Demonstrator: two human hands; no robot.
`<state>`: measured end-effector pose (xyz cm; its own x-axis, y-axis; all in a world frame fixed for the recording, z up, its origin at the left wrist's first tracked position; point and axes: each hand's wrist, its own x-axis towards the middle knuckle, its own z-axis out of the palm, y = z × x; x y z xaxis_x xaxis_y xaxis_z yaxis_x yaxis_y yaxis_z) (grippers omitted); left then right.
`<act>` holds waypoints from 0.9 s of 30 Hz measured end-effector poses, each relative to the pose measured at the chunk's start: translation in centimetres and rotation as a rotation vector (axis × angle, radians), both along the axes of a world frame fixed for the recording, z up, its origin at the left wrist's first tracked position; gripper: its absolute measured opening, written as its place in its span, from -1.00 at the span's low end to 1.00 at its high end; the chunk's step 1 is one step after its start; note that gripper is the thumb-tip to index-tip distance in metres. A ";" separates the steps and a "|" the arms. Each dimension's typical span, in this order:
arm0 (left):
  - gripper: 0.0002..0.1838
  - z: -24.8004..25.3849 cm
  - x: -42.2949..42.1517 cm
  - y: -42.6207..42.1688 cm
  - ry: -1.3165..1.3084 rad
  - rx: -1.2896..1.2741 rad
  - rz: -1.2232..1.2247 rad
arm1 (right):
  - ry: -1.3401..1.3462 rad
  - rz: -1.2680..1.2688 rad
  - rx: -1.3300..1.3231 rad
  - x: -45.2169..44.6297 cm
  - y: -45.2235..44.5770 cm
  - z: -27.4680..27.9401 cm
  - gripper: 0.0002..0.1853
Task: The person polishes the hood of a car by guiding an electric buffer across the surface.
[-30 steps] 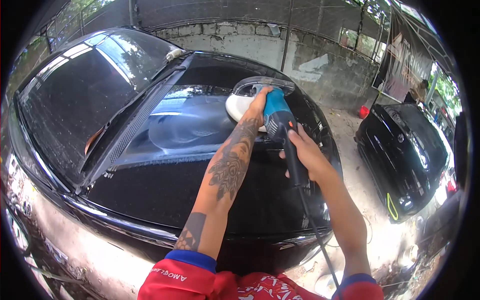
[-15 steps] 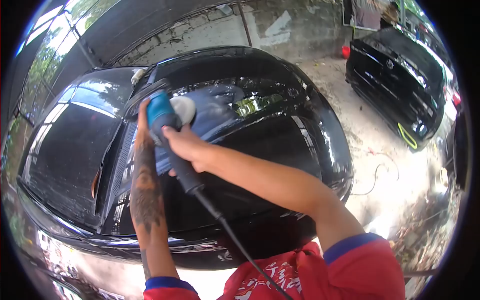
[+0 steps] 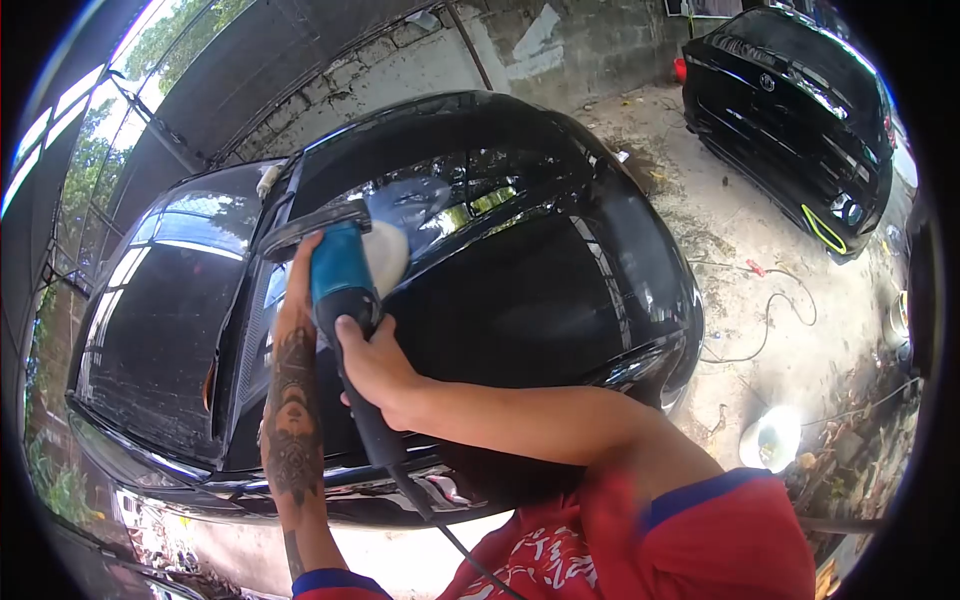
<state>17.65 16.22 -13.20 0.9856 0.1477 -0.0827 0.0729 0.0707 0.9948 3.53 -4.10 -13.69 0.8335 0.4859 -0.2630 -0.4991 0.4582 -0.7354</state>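
Observation:
A teal and black power polisher [image 3: 341, 266] lies over the black car hood [image 3: 500, 300], near the windshield side. Its white round pad [image 3: 384, 254] rests against the hood beside a hazy smear [image 3: 412, 200]. My left hand [image 3: 302, 280] grips the front of the tool by its head, the fingers mostly hidden behind it. Around the black rear handle, my right hand [image 3: 372, 370] is closed. A cord [image 3: 455, 540] runs from the handle down past my red shirt.
A second black car [image 3: 790, 110] stands at the upper right. A white bucket [image 3: 770, 440] and a loose cable [image 3: 768, 310] are on the ground at the right. A block wall [image 3: 400, 75] rises behind the hood. A small pale object [image 3: 268, 180] sits by the windshield's far corner.
The polisher and both hands first swept left across the hood towards the windshield, then came slightly nearer me. The hazy smear looks smaller. The camera view has turned.

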 end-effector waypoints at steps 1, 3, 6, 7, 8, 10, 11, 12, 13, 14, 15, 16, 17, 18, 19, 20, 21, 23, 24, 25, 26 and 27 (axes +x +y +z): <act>-0.32 0.1 1.0 -1.9 -0.023 0.021 -0.016 | 0.025 -0.034 -0.008 0.5 -0.7 -0.2 -0.38; -0.36 -1.5 0.7 -5.5 -0.423 0.391 -0.039 | 0.041 -0.073 -0.032 1.0 -3.2 0.0 -0.44; -0.41 -0.1 2.2 -10.6 -0.025 -0.027 -0.043 | 0.113 -0.076 -0.034 3.1 -4.9 -1.5 -0.56; -0.46 0.5 2.0 -12.2 0.095 -0.142 -0.081 | 0.113 -0.066 -0.032 2.6 -6.3 -0.2 -0.58; -0.46 0.5 2.2 -13.2 0.063 -0.146 -0.096 | 0.116 -0.097 -0.073 2.6 -6.6 0.1 -0.62; -0.44 0.7 2.3 -14.0 0.062 -0.179 -0.142 | 0.113 -0.131 -0.107 2.8 -7.3 0.2 -0.64; -0.43 0.9 2.3 -14.0 0.082 -0.167 -0.147 | 0.114 -0.149 -0.108 2.6 -6.9 0.2 -0.64; -0.43 0.9 2.4 -14.3 0.105 -0.152 -0.161 | 0.086 -0.168 -0.110 2.3 -6.3 0.2 -0.63; -0.41 1.0 2.4 -13.9 0.132 -0.126 -0.143 | 0.065 -0.195 -0.111 2.0 -5.9 0.0 -0.63; -0.40 0.9 1.9 -13.0 0.079 -0.097 -0.170 | 0.048 -0.200 -0.093 1.9 -4.8 -0.6 -0.60; -0.40 1.1 1.1 -12.1 0.029 -0.068 -0.204 | 0.031 -0.234 -0.099 1.5 -3.6 -0.8 -0.57; -0.37 1.2 0.6 -10.7 0.017 -0.043 -0.222 | 0.016 -0.273 -0.104 1.0 -2.1 -0.8 -0.54; -0.37 0.5 2.1 -8.2 0.087 -0.002 -0.193 | -0.001 -0.292 -0.089 0.4 -0.7 -0.8 -0.50; -0.37 1.0 0.6 -7.1 0.020 0.023 -0.168 | -0.018 -0.304 -0.078 -0.4 0.9 -0.9 -0.47; -0.39 1.2 0.2 -5.4 0.058 -0.030 -0.177 | -0.006 -0.293 -0.087 -1.0 2.4 -0.9 -0.45; -0.41 1.4 -0.3 -3.5 0.061 -0.002 -0.173 | 0.001 -0.275 -0.094 -1.6 3.9 -0.8 -0.42; -0.43 1.9 -1.3 -1.9 0.055 0.015 -0.168 | 0.005 -0.278 -0.094 -2.4 5.6 -0.6 -0.40; -0.41 2.5 -3.1 1.8 0.054 -0.003 -0.210 | 0.016 -0.247 -0.096 -4.2 8.8 0.0 -0.40; -0.40 3.1 -4.2 2.7 0.059 -0.020 -0.239 | 0.014 -0.233 -0.094 -5.1 10.3 0.1 -0.40; -0.39 3.4 -5.6 4.0 0.062 -0.036 -0.268 | 0.007 -0.214 -0.063 -5.9 11.8 0.1 -0.38; -0.38 3.6 -6.8 5.1 0.063 -0.052 -0.289 | 0.017 -0.208 -0.052 -6.6 13.4 0.2 -0.28; -0.36 3.7 -7.8 6.2 0.067 -0.065 -0.306 | 0.003 -0.197 -0.078 -7.1 15.1 -0.3 -0.22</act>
